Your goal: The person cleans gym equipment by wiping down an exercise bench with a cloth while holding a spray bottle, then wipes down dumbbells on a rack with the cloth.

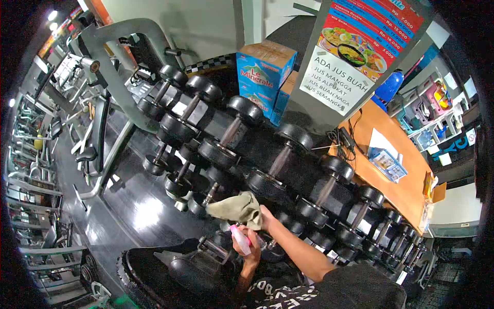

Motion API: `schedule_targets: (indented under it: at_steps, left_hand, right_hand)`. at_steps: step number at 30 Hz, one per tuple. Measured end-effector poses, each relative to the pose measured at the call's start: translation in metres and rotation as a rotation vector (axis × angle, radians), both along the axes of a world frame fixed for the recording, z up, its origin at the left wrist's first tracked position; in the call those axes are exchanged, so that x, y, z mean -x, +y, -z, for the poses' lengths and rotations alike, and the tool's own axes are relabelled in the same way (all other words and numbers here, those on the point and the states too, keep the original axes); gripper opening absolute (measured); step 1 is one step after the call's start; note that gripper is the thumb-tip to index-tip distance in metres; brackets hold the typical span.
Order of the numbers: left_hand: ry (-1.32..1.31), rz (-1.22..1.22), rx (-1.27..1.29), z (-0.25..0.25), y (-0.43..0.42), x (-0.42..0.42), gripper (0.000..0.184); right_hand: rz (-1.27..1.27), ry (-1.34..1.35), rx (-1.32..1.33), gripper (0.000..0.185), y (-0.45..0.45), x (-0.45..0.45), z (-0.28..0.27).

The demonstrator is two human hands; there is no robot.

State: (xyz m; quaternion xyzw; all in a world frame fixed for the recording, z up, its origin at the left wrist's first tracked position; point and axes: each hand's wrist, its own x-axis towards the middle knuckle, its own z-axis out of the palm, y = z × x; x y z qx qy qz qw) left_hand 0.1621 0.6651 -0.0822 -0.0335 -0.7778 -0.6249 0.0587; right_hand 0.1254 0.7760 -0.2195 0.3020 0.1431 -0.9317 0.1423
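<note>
Clasping pink-and-white bottle (240, 238) in our left hand (251, 253), olive cloth (241, 208) in our right hand (267, 219); we hold both at near side of dumbbell rack (304, 167), blue cartons (261, 77) beyond rack

I can make out a long, dark rack (208, 122) slanting across my view, carrying black dumbbells (230, 131) with grey grips in an upper and a lower row, set side by side along its length. Behind it I have an orange-brown table (369, 123) with dark cables (346, 143) tangled at the near end, a white sheet (382, 141) and a blue-and-white packet (388, 165) lying flat. Over to the left, exercise machines (98, 129) stand on the shiny dark floor (121, 206)
</note>
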Motion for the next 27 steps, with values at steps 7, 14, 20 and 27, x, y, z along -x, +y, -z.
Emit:
schedule_targets:
  at_steps: [7,14,20,27]
  left_hand:
    - [-0.075,0.038,-0.114,0.017,-0.003,-0.006,0.019]
    - [-0.098,-0.003,-0.097,0.014,-0.008,0.001,0.022]
    - [-0.066,-0.037,-0.134,0.011,-0.003,0.002,0.022]
    - [-0.084,-0.019,-0.133,0.021,-0.005,-0.002,0.023]
  right_hand:
    - [0.481,0.439,0.879,0.026,-0.001,0.076,0.007]
    - [0.614,-0.046,0.418,0.028,-0.009,0.071,-0.014]
    - [0.477,0.041,0.373,0.029,-0.011,0.046,-0.024]
    - [0.462,-0.026,0.278,0.029,-0.003,0.006,-0.043]
